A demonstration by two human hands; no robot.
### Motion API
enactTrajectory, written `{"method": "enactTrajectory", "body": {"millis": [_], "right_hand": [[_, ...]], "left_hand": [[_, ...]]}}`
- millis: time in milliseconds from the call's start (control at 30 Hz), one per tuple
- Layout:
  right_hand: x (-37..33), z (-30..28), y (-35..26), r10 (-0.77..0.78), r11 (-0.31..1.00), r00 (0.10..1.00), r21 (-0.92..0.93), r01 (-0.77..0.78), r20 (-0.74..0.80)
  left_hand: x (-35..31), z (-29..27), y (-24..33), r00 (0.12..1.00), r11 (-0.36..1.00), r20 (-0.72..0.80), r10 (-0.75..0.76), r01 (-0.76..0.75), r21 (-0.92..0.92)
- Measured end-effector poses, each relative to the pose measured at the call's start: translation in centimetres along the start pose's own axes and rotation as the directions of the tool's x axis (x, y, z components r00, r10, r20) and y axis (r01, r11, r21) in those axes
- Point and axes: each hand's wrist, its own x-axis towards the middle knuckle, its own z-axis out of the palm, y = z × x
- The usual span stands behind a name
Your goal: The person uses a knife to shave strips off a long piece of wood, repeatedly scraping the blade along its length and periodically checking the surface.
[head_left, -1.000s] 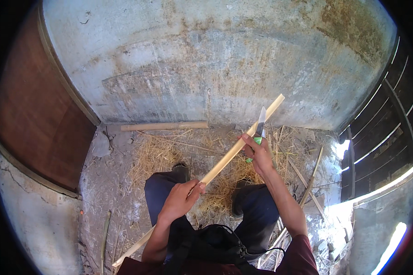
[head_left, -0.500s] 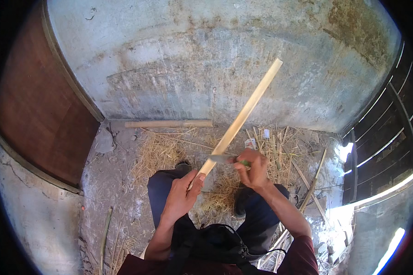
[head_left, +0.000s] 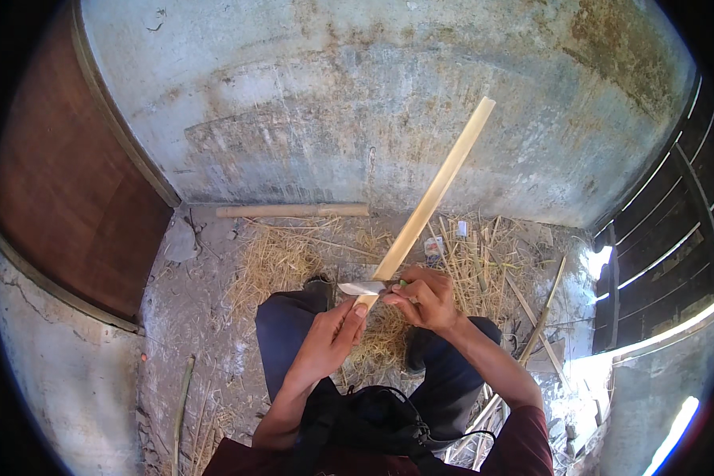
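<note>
A long, pale bamboo strip [head_left: 435,193] slants up and to the right, away from me. Closed round its near end is my left hand [head_left: 331,335], thumb lying along the top. My right hand [head_left: 427,297] grips a knife by its handle, of which a bit of green shows. The knife [head_left: 361,289] lies across the strip just beyond my left thumb, its blade pointing left. Most of the handle is hidden by my right fingers. Both hands are between my knees, above the floor.
Heaps of shavings [head_left: 271,266] lie round my feet. A bamboo pole [head_left: 292,211] rests along the foot of the wall [head_left: 325,127]. More bamboo pieces [head_left: 543,313] lie at the right, near a dark slatted panel [head_left: 666,238]. A brown door [head_left: 79,182] is at the left.
The knife has come nearer along the strip, close to my left thumb, and the blade now points further left. My left hand and the strip have shifted slightly to the right.
</note>
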Motion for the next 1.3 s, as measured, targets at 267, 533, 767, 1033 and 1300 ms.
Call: {"method": "enactTrajectory", "body": {"millis": [267,533,767,1033,1300], "right_hand": [[0.2,0.0,-0.2,-0.006,0.999,1.000,-0.038,0.006,-0.002],[0.3,0.3,0.0,0.003,0.998,0.999,-0.070,-0.006,-0.040],[0.7,0.3,-0.2,-0.012,0.995,0.999,-0.103,0.007,-0.047],[0.9,0.2,-0.2,-0.032,0.994,0.998,-0.105,0.026,-0.052],[1.0,-0.9,0.5,0.090,0.986,0.993,-0.133,-0.100,-0.076]], "left_hand": [[0.2,-0.9,-0.2,0.980,0.977,0.153,-0.125,0.148,-0.151],[0.3,-1.1,-0.1,0.968,0.954,0.191,-0.164,0.205,-0.219],[0.4,-1.2,-0.7,0.966,0.952,0.212,-0.148,0.197,-0.235],[0.1,-1.3,-0.5,0.966,0.949,0.212,-0.147,0.198,-0.245],[-0.4,-2.0,-0.5,0.955,0.935,0.236,-0.178,0.239,-0.262]]}}
